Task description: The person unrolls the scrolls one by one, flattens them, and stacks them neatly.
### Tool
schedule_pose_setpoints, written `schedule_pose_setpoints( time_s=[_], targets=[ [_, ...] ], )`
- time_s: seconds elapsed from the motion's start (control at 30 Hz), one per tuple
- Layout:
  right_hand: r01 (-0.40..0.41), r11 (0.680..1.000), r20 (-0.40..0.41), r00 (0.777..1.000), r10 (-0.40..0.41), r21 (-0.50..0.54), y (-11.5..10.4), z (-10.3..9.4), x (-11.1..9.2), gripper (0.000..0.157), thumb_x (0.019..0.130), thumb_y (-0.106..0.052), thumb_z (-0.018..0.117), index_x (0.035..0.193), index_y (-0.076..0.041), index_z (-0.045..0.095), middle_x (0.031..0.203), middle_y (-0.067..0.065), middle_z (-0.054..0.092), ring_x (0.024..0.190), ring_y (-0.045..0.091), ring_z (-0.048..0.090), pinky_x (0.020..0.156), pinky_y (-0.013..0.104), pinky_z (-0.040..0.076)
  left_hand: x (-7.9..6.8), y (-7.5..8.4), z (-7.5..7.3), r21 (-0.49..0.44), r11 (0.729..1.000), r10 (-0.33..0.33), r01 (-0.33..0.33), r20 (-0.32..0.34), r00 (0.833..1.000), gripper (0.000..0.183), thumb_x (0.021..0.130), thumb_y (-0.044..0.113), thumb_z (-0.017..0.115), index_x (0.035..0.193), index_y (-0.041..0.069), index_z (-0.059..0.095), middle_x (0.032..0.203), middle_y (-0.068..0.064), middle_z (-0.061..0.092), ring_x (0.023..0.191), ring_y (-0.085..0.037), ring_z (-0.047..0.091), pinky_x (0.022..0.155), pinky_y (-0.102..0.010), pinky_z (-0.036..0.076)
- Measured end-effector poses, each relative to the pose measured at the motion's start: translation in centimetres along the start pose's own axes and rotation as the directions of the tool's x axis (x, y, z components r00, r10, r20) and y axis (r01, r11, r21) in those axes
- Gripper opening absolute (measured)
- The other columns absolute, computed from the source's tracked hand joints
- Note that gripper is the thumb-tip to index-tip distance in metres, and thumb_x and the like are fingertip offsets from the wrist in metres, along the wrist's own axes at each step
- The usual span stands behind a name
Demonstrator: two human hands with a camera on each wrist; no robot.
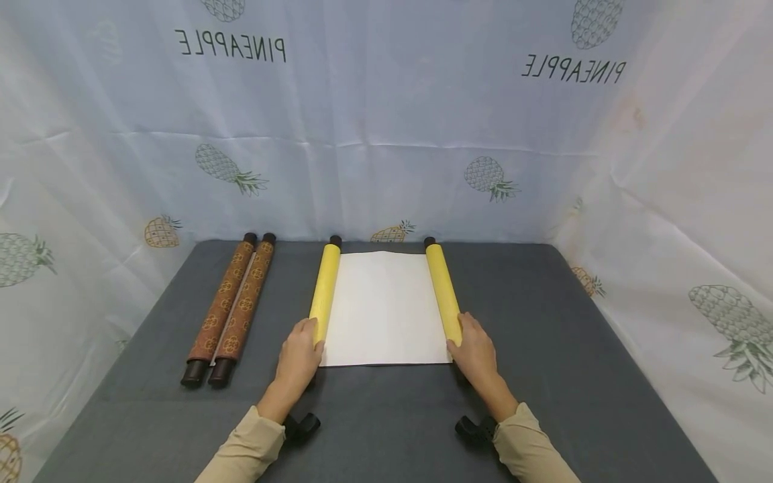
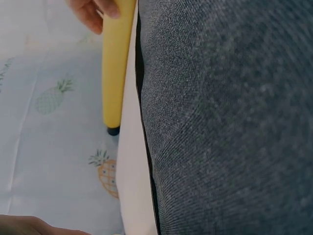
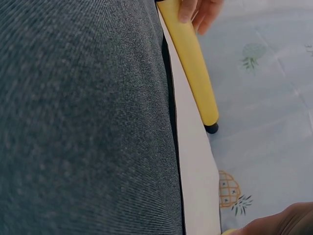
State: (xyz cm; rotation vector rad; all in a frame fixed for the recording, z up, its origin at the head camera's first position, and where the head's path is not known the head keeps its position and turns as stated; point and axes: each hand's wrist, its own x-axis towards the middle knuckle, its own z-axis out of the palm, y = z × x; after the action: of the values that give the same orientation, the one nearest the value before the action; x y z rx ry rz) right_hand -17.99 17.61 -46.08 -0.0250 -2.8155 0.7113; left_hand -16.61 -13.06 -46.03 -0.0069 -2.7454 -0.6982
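A yellow-backed scroll lies partly unrolled on the dark grey table, its blank white sheet [image 1: 386, 308] showing between two yellow rolls with black end knobs. My left hand [image 1: 300, 349] grips the near part of the left roll [image 1: 326, 288], thumb on the inner side. On the other side, my right hand [image 1: 474, 345] holds the right roll [image 1: 443, 288] the same way. From the left wrist, the right hand [image 2: 93, 12] shows on its roll; the right wrist view shows the left hand [image 3: 200, 12] on the other. Both near knobs are mostly hidden.
To the left lie two brown rolls [image 1: 244, 302] with gold flower patterns and dark knobs, side by side, a white strip between them. A white pineapple-print curtain [image 1: 374, 181] hangs behind and beside the table [image 1: 513, 302]. Black mounts [image 1: 302, 429] sit at both wrists.
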Motion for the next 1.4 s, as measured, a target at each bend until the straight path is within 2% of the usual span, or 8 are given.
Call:
schedule_pose_setpoints(
  time_s=[0.3, 0.57, 0.77, 1.03, 1.2, 1.4],
  targets=[
    [0.104, 0.994, 0.023, 0.994, -0.104, -0.022, 0.4, 0.0, 0.2, 0.050, 0.081, 0.001, 0.067, 0.129, 0.009, 0.054, 0.140, 0.030, 0.050, 0.121, 0.047, 0.056, 0.091, 0.057, 0.051, -0.1, -0.3, -0.3, -0.018, 1.000, 0.026, -0.025, 0.024, 0.999, 0.043, 0.080, -0.009, 0.067, 0.122, -0.007, 0.061, 0.126, -0.030, 0.060, 0.108, -0.045, 0.064, 0.082, -0.053, 0.056],
    [0.192, 0.980, 0.026, 0.981, -0.191, -0.045, 0.7, 0.0, 0.0, 0.046, 0.083, 0.009, 0.058, 0.128, 0.012, 0.053, 0.140, 0.030, 0.050, 0.131, 0.045, 0.049, 0.100, 0.062, 0.044, -0.1, -0.9, -0.6, -0.007, 0.998, 0.067, -0.067, 0.006, 0.998, 0.038, 0.082, -0.017, 0.057, 0.119, -0.008, 0.062, 0.125, -0.029, 0.061, 0.112, -0.045, 0.063, 0.085, -0.053, 0.055],
    [0.250, 0.965, 0.012, 0.968, -0.250, -0.078, 1.0, 0.1, -0.1, 0.040, 0.084, 0.011, 0.055, 0.124, 0.012, 0.057, 0.137, 0.029, 0.053, 0.130, 0.044, 0.050, 0.098, 0.065, 0.044, 0.1, -1.1, -0.6, 0.002, 0.999, 0.049, -0.049, 0.045, 0.998, 0.046, 0.077, -0.022, 0.056, 0.121, -0.007, 0.062, 0.129, -0.026, 0.060, 0.117, -0.043, 0.061, 0.090, -0.052, 0.054],
    [0.248, 0.964, 0.039, 0.969, -0.245, -0.099, 1.1, 0.0, -0.2, 0.040, 0.083, 0.010, 0.055, 0.124, 0.012, 0.057, 0.138, 0.028, 0.053, 0.132, 0.042, 0.049, 0.100, 0.065, 0.043, 0.1, -1.3, -0.6, -0.014, 0.999, 0.044, -0.043, 0.073, 0.996, 0.052, 0.074, -0.025, 0.057, 0.123, -0.007, 0.060, 0.135, -0.026, 0.056, 0.127, -0.042, 0.053, 0.095, -0.052, 0.051],
    [0.233, 0.967, 0.072, 0.971, -0.226, -0.107, 1.1, -0.2, -0.2, 0.042, 0.084, 0.008, 0.054, 0.126, 0.012, 0.055, 0.141, 0.029, 0.050, 0.134, 0.042, 0.047, 0.103, 0.063, 0.041, 0.0, -1.4, -0.7, -0.021, 0.998, 0.059, -0.058, 0.074, 0.995, 0.053, 0.074, -0.026, 0.055, 0.124, -0.009, 0.060, 0.136, -0.027, 0.056, 0.128, -0.043, 0.053, 0.097, -0.052, 0.050],
    [0.252, 0.963, 0.085, 0.966, -0.245, -0.090, 1.6, -0.3, -0.1, 0.043, 0.083, 0.008, 0.052, 0.126, 0.014, 0.054, 0.140, 0.030, 0.049, 0.133, 0.045, 0.047, 0.104, 0.060, 0.043, 0.1, -1.6, -1.1, -0.006, 0.999, 0.048, -0.048, 0.118, 0.992, 0.055, 0.075, -0.025, 0.054, 0.128, -0.011, 0.055, 0.139, -0.028, 0.052, 0.131, -0.043, 0.050, 0.099, -0.052, 0.048]
  ],
)
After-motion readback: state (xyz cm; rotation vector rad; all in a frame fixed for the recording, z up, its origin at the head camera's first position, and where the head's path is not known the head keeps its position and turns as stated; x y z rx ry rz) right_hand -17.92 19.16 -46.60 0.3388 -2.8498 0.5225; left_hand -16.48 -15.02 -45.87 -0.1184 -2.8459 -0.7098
